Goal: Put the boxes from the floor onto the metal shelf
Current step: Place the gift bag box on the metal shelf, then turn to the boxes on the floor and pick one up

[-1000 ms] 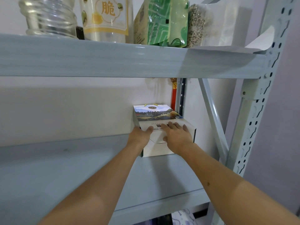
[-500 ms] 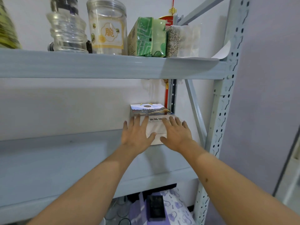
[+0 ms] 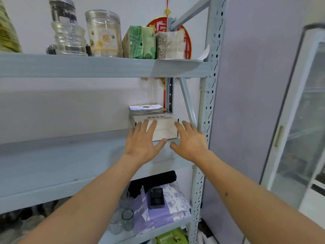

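- Nearest, on the lower shelf under the arms, sit clear glasses (image 3: pixel 127 219), a purple patterned bag (image 3: pixel 173 203) with a small dark box (image 3: pixel 157 198) lying on it, and below them a green package (image 3: pixel 171 237).
- To the right stands a glass-door cabinet (image 3: pixel 299 120), well apart from the hands.
- Both forearms reach forward and up over the middle board of the metal shelf (image 3: pixel 52 166).
- The left hand (image 3: pixel 143 141) is spread flat, fingers straight, holding nothing; its fingertips overlap the box's front in view, and contact cannot be told.
- The right hand (image 3: pixel 190 141) is likewise spread and empty, just beside the box's right front corner.
- The box (image 3: pixel 154 118), white with a landscape print on top, rests on the middle board, at its back right corner by the rear upright.
- Farthest, the top board carries a plastic jar (image 3: pixel 104 34), a clear ribbed bottle (image 3: pixel 69 32), a green packet (image 3: pixel 139 43) and a grain bag (image 3: pixel 169 44); a red ornament (image 3: pixel 188 43) hangs behind.
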